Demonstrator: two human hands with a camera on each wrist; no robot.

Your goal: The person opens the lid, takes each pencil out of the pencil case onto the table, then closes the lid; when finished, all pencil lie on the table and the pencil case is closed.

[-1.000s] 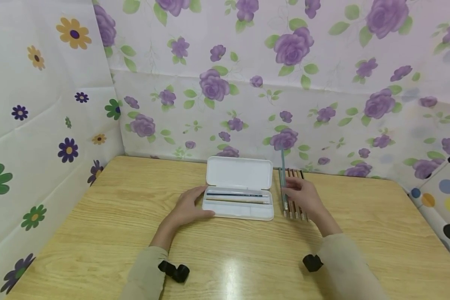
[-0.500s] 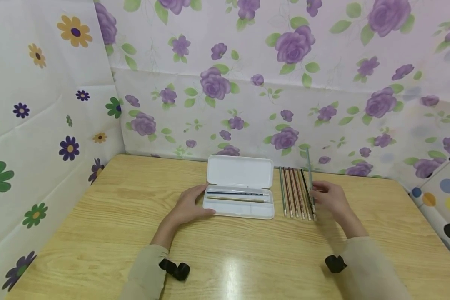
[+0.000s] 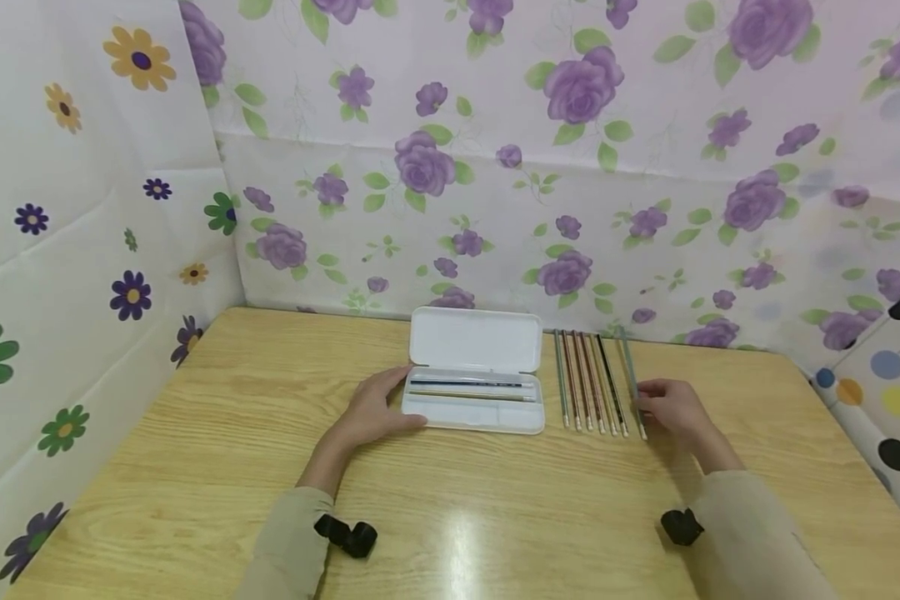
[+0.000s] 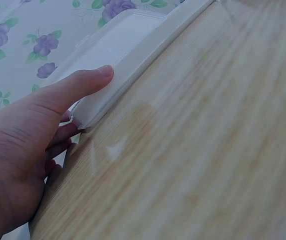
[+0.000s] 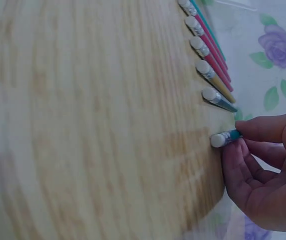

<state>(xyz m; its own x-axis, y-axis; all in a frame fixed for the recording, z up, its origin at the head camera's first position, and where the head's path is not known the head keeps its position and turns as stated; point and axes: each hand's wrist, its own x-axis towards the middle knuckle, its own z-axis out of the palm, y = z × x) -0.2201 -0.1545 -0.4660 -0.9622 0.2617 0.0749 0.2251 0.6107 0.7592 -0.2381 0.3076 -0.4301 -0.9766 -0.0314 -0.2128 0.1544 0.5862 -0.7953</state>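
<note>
Head view, nearest first: your beige sleeves (image 3: 753,533) extend over the wood-grain bench (image 3: 525,533), with a black device (image 3: 681,527) at each wrist. Your right grip (image 3: 675,408), a bare hand, pinches a teal pencil (image 3: 629,367) between thumb and fingers, close to its white eraser end; you cannot tell whether its whole length touches the bench. Just left of it, six pencils (image 3: 582,383) lie side by side and apart from one another, erasers toward you, running from teal through reddish and gold to black. Your left grip (image 3: 372,412) holds the left end of a white pencil case (image 3: 453,414), thumb on the front wall, fingers round toward the back corner. Inside, a dark blue pencil (image 3: 468,383) and a gold pencil (image 3: 468,394) lie lengthwise toward the rear. Behind them the hinged lid (image 3: 476,339) stands raised. Beyond the bench's far edge hangs a purple-flowered sheet (image 3: 495,208).
</note>
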